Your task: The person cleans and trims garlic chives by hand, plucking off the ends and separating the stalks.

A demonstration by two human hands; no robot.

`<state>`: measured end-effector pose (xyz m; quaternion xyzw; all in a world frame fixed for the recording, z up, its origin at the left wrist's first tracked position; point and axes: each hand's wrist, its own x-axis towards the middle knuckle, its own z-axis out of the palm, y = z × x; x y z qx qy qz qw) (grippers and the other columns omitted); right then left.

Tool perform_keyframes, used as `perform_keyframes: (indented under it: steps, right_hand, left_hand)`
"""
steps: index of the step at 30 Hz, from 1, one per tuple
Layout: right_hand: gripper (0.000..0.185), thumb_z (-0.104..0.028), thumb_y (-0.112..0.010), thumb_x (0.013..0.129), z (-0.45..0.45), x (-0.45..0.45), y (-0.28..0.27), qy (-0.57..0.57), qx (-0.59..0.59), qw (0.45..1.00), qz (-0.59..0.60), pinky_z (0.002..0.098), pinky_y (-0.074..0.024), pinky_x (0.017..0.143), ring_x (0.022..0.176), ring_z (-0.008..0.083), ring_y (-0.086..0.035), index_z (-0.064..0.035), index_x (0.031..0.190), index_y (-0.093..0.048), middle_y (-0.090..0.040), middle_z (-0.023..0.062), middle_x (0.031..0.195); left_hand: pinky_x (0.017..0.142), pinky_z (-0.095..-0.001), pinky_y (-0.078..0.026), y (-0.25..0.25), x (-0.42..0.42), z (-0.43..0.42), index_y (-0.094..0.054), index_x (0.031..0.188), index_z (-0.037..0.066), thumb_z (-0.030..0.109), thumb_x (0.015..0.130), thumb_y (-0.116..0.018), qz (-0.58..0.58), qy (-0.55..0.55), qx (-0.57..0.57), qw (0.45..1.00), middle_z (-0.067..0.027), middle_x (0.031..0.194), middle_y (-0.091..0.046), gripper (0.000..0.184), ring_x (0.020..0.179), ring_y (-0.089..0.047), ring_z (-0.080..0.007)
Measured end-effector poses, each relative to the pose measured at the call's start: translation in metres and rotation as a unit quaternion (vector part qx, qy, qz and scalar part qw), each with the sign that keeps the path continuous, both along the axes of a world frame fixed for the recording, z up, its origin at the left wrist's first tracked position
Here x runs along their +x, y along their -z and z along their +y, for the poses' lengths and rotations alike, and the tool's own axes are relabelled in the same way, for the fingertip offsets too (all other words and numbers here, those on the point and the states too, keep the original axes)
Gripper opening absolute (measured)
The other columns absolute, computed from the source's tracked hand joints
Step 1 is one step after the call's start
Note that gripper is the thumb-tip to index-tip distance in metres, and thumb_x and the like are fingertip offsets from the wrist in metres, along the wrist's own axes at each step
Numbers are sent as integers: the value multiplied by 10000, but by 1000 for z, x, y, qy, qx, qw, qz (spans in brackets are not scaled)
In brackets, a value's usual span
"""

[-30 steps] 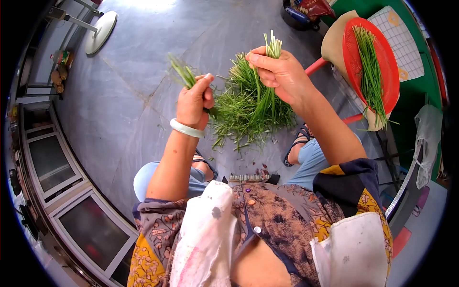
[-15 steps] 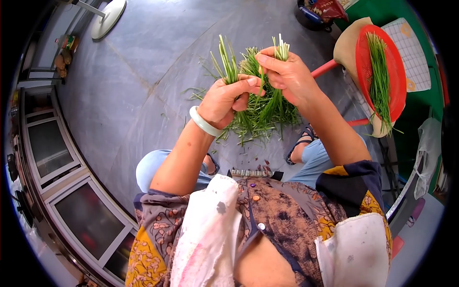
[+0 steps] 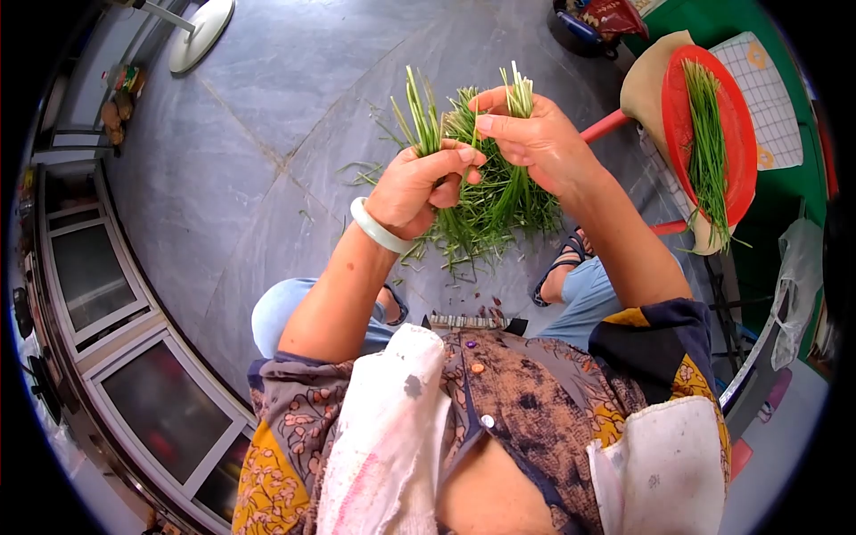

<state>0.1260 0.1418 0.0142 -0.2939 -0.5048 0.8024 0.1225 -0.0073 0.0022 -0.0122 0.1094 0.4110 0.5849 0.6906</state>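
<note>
While the L hand [image 3: 415, 189] grips one bunch of stalks, the L bunch [image 3: 419, 120], fingers curled round it & cut-looking ends up, the R hand [image 3: 539, 143] holds its own, the R bunch [image 3: 521, 98], pale ends up, greens hanging down. R thumb & forefinger are close tog. at a thin strand; can't tell exactly how it's held. Hands are near each other, not touching.

Main green pile [image 3: 468, 242] lies on grey floor [image 3: 267, 89] betw. the feet, approx. below the hands, which hide part of it; a few loose bits lie to its L. R sandal [image 3: 557, 267] is just beside the pile; L foot is partly hidden by the forearm w/ pale bangle [image 3: 379, 229].

Off to R, red basket [image 3: 738, 134] sits tilted in view, w/ more stalks [image 3: 704, 134] inside, some tips over the rim; beige item [image 3: 644, 82] beside it, checked cloth [image 3: 758, 98] behind. Dark pot [image 3: 568, 37] w/ bags stands top R, clear plastic bag [image 3: 796, 290] hangs far R. Glass-front cabinets [image 3: 169, 419] line the L; white round base [image 3: 201, 37] is top L.
</note>
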Motion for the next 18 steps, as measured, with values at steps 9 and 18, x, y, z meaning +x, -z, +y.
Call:
perform_keyframes:
  steps: [9, 18]
  right_hand:
    - [201, -93, -665, 803, 8, 3, -4, 14, 3, 1000, -13, 196, -284, 469, 544, 16, -400, -17, 984, -624, -534, -44, 704]
    - [217, -113, -623, 820, -4, 1, 0, -58, 157, 985, -43, 218, -398, 559, 659, 46, -511, -7, 1010, -623, -606, -17, 774]
  left_hand:
    - [449, -198, -269, -1, -2, -3, -597, 1050, -16, 144, 897, -553, -5, 20, 14, 1000, -44, 790, -636, 226, 459, -343, -43]
    - [443, -195, -275, -3, 1, -1, -604, 983, 40, 169, 898, -599, 39, -25, -9, 999, -59, 774, -651, 154, 460, -354, -45]
